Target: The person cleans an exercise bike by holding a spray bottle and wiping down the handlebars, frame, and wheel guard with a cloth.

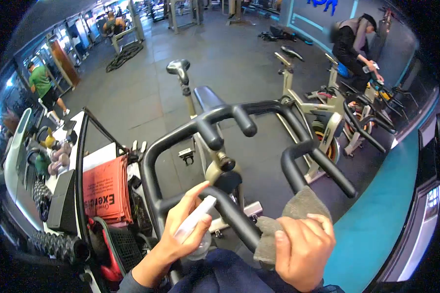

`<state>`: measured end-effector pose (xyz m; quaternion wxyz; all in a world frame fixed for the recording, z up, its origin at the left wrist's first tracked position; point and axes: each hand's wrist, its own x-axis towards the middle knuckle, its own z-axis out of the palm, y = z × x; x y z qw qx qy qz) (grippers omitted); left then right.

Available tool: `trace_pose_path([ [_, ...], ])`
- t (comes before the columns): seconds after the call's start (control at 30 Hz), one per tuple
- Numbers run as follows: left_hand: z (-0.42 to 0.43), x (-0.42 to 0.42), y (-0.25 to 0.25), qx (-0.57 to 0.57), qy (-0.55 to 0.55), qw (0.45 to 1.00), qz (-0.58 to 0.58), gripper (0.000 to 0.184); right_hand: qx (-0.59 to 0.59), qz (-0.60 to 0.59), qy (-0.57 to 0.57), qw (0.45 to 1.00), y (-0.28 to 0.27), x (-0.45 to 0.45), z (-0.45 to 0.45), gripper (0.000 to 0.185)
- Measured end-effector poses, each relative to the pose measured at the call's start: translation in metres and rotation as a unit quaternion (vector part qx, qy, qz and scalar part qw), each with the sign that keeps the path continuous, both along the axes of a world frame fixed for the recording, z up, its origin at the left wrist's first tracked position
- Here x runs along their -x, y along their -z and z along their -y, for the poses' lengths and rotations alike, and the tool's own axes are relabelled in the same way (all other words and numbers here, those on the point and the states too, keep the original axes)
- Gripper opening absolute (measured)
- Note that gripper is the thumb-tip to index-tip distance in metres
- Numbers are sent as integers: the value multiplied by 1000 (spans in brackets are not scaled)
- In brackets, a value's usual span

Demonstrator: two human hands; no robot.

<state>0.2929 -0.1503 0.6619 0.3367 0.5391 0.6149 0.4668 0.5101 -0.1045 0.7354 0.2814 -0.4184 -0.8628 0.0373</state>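
My left hand [183,227] is wrapped round a spray bottle [196,220] with a white nozzle and a clear body, partly hidden by the hand. It is beside the left part of the black handlebar [225,113] of an exercise bike. In my right hand [305,249] is a bunched grey-brown cloth [305,205]. The cloth lies against the lower right part of the handlebar, covering a stretch of it. Beyond the bars stands the bike's black saddle [178,66] on its post.
To the left, a rack holds orange printed mats [107,190], a black foam roller [58,246] and dumbbells [58,158]. More exercise bikes [322,115] line the right side, where another person [354,46] leans over one. A person in green [40,80] walks at far left.
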Motion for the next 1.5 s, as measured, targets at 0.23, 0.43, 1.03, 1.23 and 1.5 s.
trace_pose_path([
  [0.23, 2, 1, 0, 47, -10, 998, 37, 78, 36, -72, -51, 995, 9, -13, -4, 23],
  [0.43, 2, 2, 14, -6, -26, 999, 42, 62, 30, -96, -45, 994, 12, -14, -6, 35],
  [1.03, 62, -60, -51, -64, -137, 984, 96, 100, -18, 31, -106, 994, 18, -16, -10, 33],
  [1.23, 98, -112, -38, -152, -221, 959, 90, 98, 41, 208, -132, 968, 7, 4, 0, 33],
  [1.5, 111, -118, 29, -232, -104, 967, -29, 85, 157, 267, -182, 933, 39, 103, -61, 38],
])
